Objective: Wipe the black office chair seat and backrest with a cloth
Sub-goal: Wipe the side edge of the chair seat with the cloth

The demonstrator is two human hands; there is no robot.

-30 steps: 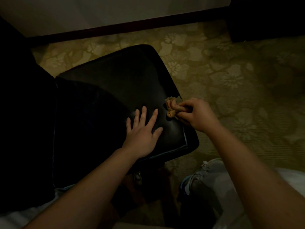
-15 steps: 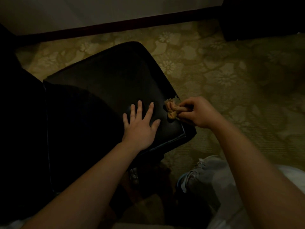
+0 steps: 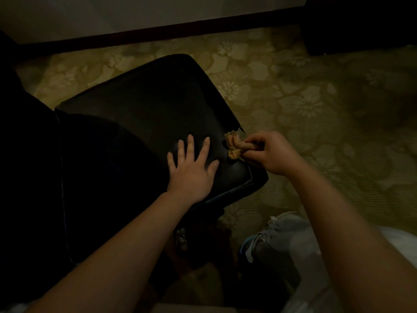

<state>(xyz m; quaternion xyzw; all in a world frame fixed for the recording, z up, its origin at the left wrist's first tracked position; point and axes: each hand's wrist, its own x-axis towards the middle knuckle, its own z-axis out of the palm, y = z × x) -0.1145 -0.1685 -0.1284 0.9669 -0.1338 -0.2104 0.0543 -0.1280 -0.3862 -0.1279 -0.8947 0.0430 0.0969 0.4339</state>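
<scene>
Hands (image 3: pixel 191 170) (image 3: pixel 272 152), cloth (image 3: pixel 233 146) on seat (image 3: pixel 158 105); shoe (image 3: pixel 282 240) nearby

Chair (image 3: pixel 146 105), left part in darkness, beyond the frame edge.

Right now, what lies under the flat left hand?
The black chair seat lies under the left hand, fingers spread. The patch beneath the palm is covered and cannot be seen.

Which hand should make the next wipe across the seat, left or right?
Right. The right hand grips the bunched cloth at the edge of the seat; the left hand lies flat on the seat, fingers spread, holding nothing, probably steadying it.
</scene>
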